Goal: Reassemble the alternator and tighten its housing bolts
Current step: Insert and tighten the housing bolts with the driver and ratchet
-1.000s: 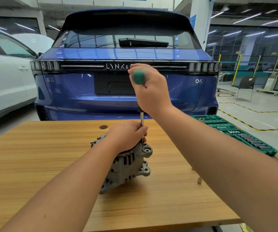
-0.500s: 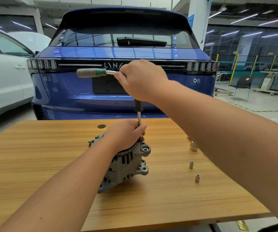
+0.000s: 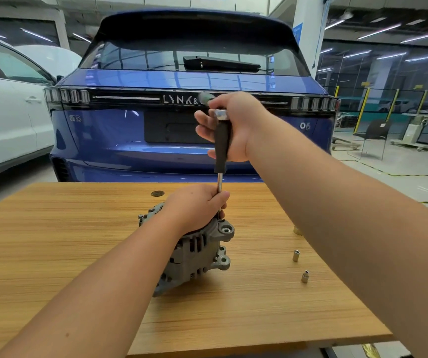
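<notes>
- Your right hand (image 3: pixel 236 127) holds the top of the T-handle driver (image 3: pixel 222 146), fingers loosened around the black grip; your left hand (image 3: pixel 197 206) curls round the shaft on top of the alternator (image 3: pixel 194 251).
- Half a second ago the green crossbar pointed to 9 o'clock; now it has swung away toward the car, so you're mid-turn on a housing bolt.
- The alternator sits mid-table (image 3: pixel 52 254), two loose sockets (image 3: pixel 296 255) at its 3 o'clock.
- Judging by this, tightening continues; other bolts may remain.
</notes>
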